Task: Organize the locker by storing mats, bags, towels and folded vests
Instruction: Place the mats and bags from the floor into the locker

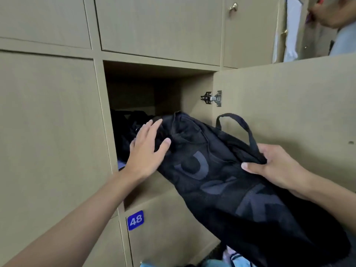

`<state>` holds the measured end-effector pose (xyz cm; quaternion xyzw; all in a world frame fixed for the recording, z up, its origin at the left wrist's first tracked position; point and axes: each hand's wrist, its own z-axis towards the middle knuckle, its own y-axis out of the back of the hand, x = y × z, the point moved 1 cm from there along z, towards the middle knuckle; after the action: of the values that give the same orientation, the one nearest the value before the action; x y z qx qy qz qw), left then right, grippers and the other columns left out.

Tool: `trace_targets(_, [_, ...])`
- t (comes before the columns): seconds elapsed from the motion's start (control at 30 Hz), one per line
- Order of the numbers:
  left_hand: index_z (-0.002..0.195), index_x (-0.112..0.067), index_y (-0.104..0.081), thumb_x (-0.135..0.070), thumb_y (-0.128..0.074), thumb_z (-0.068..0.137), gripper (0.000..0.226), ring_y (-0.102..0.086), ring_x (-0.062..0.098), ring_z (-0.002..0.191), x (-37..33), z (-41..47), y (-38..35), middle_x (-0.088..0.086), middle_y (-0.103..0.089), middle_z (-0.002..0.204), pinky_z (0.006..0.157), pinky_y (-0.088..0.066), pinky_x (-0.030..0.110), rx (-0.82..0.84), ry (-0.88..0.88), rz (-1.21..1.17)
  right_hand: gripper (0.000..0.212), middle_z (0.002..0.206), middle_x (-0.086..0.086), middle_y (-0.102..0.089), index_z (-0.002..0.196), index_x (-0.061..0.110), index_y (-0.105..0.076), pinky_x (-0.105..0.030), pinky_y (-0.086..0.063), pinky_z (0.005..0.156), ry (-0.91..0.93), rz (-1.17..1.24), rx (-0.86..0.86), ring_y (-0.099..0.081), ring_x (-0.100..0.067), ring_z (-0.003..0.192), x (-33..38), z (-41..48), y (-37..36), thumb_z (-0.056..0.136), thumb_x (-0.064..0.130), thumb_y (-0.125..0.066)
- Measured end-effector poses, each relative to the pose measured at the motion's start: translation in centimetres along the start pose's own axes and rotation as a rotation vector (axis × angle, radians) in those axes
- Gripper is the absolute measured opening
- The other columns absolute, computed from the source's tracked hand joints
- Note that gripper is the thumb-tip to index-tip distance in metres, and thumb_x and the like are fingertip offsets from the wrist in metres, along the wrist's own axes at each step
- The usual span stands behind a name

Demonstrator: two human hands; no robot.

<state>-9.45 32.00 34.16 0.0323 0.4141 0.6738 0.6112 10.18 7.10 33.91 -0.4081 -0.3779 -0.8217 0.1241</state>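
A large black bag (227,182) with grey lettering slants from the lower right up into the open locker compartment (154,93), its top end past the front edge. My left hand (147,149) lies flat with straight fingers on the bag's upper end, at the compartment mouth. My right hand (277,166) grips the bag's side where a black strap (240,122) loops up. Dark items (123,130) lie inside the compartment behind the bag, partly hidden, with a bit of blue fabric (121,164) under them.
The compartment's door (289,105) stands open to the right on a metal hinge (212,98). Below is a shut locker labelled 48 (135,220). Another person's hand (333,14) shows at the top right. Light cloth items (237,259) lie at the bottom.
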Motion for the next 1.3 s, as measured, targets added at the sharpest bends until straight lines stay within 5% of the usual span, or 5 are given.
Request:
trace_targets(0.27, [0.156, -0.038, -0.010, -0.054, -0.065, 0.087, 0.090, -0.042, -0.004, 0.120, -0.2, 1.5, -5.3, -0.010, -0.035, 0.150, 0.103, -0.033, 0.019, -0.057, 0.383, -0.692, 0.016, 0.080, 0.006, -0.075, 0.091, 0.017, -0.071, -0.022, -0.055, 0.068, 0.059, 0.205, -0.137, -0.071, -0.008, 0.074, 1.8, 10.0, -1.8, 0.086, 0.002, -0.070])
trace_targets(0.47, [0.137, -0.059, -0.037, -0.063, -0.076, 0.067, 0.080, -0.060, 0.008, 0.122, -0.4, 5.2, -8.8, -0.023, -0.061, 0.131, 0.106, -0.046, 0.048, -0.012, 0.403, -1.080, 0.023, 0.081, 0.013, -0.075, 0.092, 0.022, -0.070, -0.017, -0.052, 0.065, 0.065, 0.335, -0.180, -0.071, -0.004, 0.075, 1.4, 15.7, -3.9, 0.086, 0.000, -0.069])
trace_targets(0.87, [0.153, -0.046, -0.018, -0.063, -0.057, 0.088, 0.077, -0.031, 0.012, 0.143, 5.3, 15.7, -6.7, -0.012, -0.023, 0.161, 0.114, -0.030, 0.034, -0.309, 0.487, -0.803, 0.020, 0.099, -0.010, -0.074, 0.104, 0.007, -0.066, -0.035, -0.058, 0.077, -0.041, 0.551, -0.100, -0.070, -0.027, 0.091, 4.0, 32.0, -12.2, 0.085, 0.005, -0.073])
trace_targets(1.1, [0.153, -0.036, -0.028, -0.055, -0.062, 0.088, 0.076, -0.025, 0.016, 0.147, 8.8, 16.3, -9.2, -0.005, -0.015, 0.163, 0.109, -0.026, 0.028, -0.283, 0.574, -0.567, 0.108, 0.160, 0.004, -0.024, 0.157, 0.028, -0.005, -0.036, -0.033, 0.110, -0.183, 0.279, 0.387, -0.029, -0.020, 0.145, 2.1, 32.5, -15.7, 0.075, 0.076, -0.057])
trace_targets(1.3, [0.149, -0.031, -0.040, -0.044, -0.063, 0.092, 0.063, -0.022, 0.012, 0.148, 9.3, 16.7, -11.2, -0.002, -0.018, 0.161, 0.114, -0.019, 0.024, -0.319, 0.512, -0.473, 0.096, 0.128, 0.012, -0.038, 0.153, 0.038, -0.021, -0.028, -0.041, 0.095, -0.055, 0.397, 0.443, -0.041, -0.007, 0.113, -0.1, 31.8, -15.6, 0.076, 0.050, -0.076])
